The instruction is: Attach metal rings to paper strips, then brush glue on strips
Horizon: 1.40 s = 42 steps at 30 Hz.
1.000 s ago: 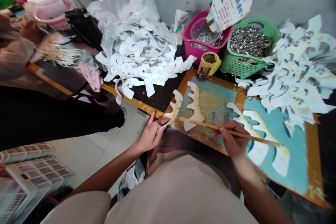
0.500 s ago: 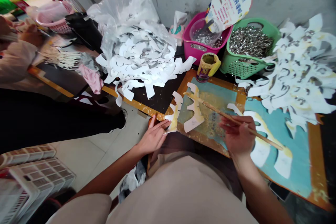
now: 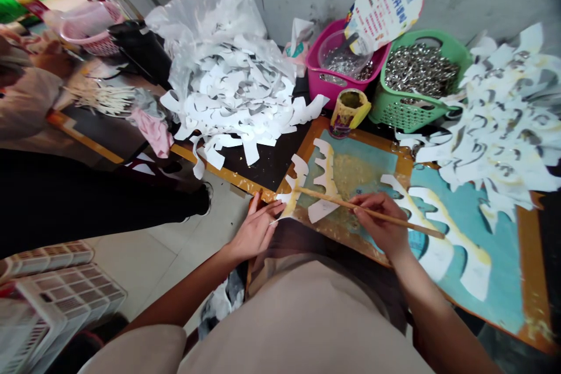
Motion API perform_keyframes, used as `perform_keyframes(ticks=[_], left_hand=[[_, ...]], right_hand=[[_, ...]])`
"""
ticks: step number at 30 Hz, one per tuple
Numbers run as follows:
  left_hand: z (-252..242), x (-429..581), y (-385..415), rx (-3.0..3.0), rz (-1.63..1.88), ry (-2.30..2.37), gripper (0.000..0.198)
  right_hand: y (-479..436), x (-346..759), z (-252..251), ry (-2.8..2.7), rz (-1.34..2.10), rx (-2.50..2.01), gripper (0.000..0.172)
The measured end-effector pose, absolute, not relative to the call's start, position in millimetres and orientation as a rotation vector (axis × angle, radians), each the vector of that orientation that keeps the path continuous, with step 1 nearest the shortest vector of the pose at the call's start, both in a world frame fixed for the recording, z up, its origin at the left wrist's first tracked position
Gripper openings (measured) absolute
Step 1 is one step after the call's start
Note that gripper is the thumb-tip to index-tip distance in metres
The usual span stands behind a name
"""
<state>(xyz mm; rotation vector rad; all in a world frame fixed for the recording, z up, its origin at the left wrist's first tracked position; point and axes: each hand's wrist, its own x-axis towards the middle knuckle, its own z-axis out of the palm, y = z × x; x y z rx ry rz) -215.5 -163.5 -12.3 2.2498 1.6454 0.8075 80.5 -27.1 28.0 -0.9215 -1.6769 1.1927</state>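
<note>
My right hand (image 3: pixel 385 223) is closed round a thin wooden stick (image 3: pixel 394 221). The stick's far tip meets a white toothed cut-out strip (image 3: pixel 300 170) at the board's left edge, which has a yellowish smear along it. On the lower end of this strip rests my left hand (image 3: pixel 255 231), its fingers stretched out. A second smeared strip (image 3: pixel 323 170) lies just right of it, partly under the stick. Two more strips, one of them a larger toothed piece (image 3: pixel 471 257), lie beyond my right hand on the blue-green board surface (image 3: pixel 504 280).
A yellow-crusted cup (image 3: pixel 349 114) stands at the board's back edge. Behind are a pink basket (image 3: pixel 326 90) and a green basket (image 3: pixel 401 111) of metal pieces. White cut-outs are heaped left (image 3: pixel 236 87) and right (image 3: pixel 504 123). Another person's sleeve (image 3: pixel 28 99) shows far left.
My right hand has moved left with the stick. Its tip has gone from the second strip down and left to the strip under my left hand, which stays in place.
</note>
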Motion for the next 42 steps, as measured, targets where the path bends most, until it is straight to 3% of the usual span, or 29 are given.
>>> perform_keyframes(ticks=[15,18,22,27,31,38,42], left_hand=[[4.0,-201.3,-160.3,2.433,0.524,1.661,0.018],[12.8,-202.0,-159.8,2.405,0.466,1.618,0.018],[27.4,-207.4,-158.4,2.307,0.48,1.48,0.041],[33.0,-211.6,-136.4,2.056,0.774,1.748,0.023],[31.6,-218.2,-91.3,2.066,0.885,1.917,0.025],[21.0,-229.8,-41.4,2.226,0.565,1.745,0.043],[13.2,-229.6,-45.6,2.251,0.517,1.765,0.043]], right_hand=[[14.7,44.5,49.2,-1.826,0.731,-0.859,0.004],[15.1,47.3,66.1,-1.721,0.797,-0.838,0.008],[4.1,58.6,71.3,-1.69,0.987,-0.815,0.012],[-8.7,66.5,51.4,-1.777,1.09,-0.855,0.008],[-12.2,69.5,40.9,-1.861,1.102,-0.878,0.005],[-17.1,70.8,38.3,-1.882,1.119,-1.138,0.014],[-13.7,63.0,38.9,-1.916,0.988,-1.152,0.015]])
